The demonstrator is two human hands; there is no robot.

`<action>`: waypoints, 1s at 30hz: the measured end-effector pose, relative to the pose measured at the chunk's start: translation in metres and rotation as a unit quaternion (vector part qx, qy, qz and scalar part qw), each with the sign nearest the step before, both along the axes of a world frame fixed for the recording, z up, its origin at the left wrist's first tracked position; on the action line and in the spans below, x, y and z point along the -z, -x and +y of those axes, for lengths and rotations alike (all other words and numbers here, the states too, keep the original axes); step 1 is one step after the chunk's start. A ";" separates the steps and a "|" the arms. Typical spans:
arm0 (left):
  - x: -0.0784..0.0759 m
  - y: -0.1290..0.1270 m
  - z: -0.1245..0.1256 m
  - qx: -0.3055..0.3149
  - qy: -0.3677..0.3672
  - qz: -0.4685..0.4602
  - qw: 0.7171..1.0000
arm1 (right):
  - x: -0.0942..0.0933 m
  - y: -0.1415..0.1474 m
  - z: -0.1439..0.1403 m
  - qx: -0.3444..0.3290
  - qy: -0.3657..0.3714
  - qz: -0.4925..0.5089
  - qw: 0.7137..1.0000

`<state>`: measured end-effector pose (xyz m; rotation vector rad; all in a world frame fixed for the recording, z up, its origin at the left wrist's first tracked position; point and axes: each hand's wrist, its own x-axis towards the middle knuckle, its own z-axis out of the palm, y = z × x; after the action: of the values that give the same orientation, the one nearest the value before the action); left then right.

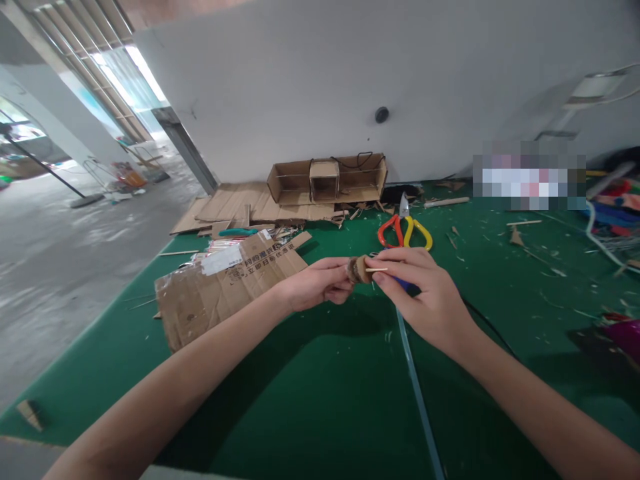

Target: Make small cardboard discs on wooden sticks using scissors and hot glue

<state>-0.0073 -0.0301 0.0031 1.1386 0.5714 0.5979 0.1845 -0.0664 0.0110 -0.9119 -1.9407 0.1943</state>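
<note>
My left hand (326,283) is closed on a small round brown piece (359,269) that looks like layered cardboard. A thin wooden stick (377,269) juts from its right side. The fingers of my right hand (425,293) pinch at that stick, close against the round piece. Both hands are raised over the green tabletop (320,400). Under my right hand shows part of a blue object (407,285), mostly hidden. Just beyond lie scissors (405,230) with one red and one yellow handle, blades pointing away.
A cardboard box with compartments (324,183) stands by the wall on flat cardboard sheets (235,203). Printed cardboard (200,300) lies at left. A pale blue strip (415,387) runs toward me; a black cable (493,327) lies at right. Scraps are scattered around; coloured items (620,207) sit far right.
</note>
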 end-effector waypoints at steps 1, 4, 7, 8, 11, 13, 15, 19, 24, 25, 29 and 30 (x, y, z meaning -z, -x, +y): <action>0.000 0.000 0.000 0.002 -0.001 0.002 1.000 | 0.000 0.000 0.000 0.003 0.001 0.004 1.000; 0.000 -0.003 -0.003 0.003 0.003 0.004 1.000 | 0.002 0.000 0.001 0.013 0.009 0.021 1.000; 0.001 -0.008 -0.006 -0.008 0.017 -0.011 1.000 | 0.002 0.002 0.001 0.028 0.010 0.040 0.999; 0.002 -0.010 -0.007 -0.014 0.024 -0.015 1.000 | 0.002 0.003 0.000 0.031 0.006 0.043 0.999; 0.002 -0.013 -0.010 -0.027 0.048 -0.022 0.998 | 0.001 0.004 -0.001 0.036 -0.011 0.040 0.998; 0.002 -0.015 -0.011 -0.025 0.066 -0.027 0.997 | -0.001 0.006 -0.003 0.036 -0.015 0.037 0.999; 0.002 -0.016 -0.012 -0.014 0.082 -0.036 0.996 | -0.002 0.006 -0.004 0.032 -0.010 0.036 0.999; 0.002 -0.018 -0.014 0.002 0.096 -0.049 0.994 | -0.003 0.006 -0.004 0.023 0.013 0.044 0.999; 0.002 -0.019 -0.017 -0.019 0.071 -0.045 0.996 | -0.003 0.006 -0.005 0.032 0.018 0.056 0.998; 0.003 -0.019 -0.017 -0.023 0.068 -0.045 0.996 | -0.003 0.006 -0.005 0.037 0.017 0.059 0.997; 0.006 -0.021 -0.016 -0.046 0.063 -0.041 0.996 | -0.001 0.005 -0.003 0.043 0.035 0.085 0.995; 0.006 -0.022 -0.016 -0.051 0.056 -0.038 0.996 | 0.000 0.004 -0.002 0.043 0.044 0.091 0.994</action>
<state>0.0148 -0.0462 -0.0032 0.9822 0.5939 0.6866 0.1806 -0.0687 0.0109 -0.9995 -1.7329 0.3042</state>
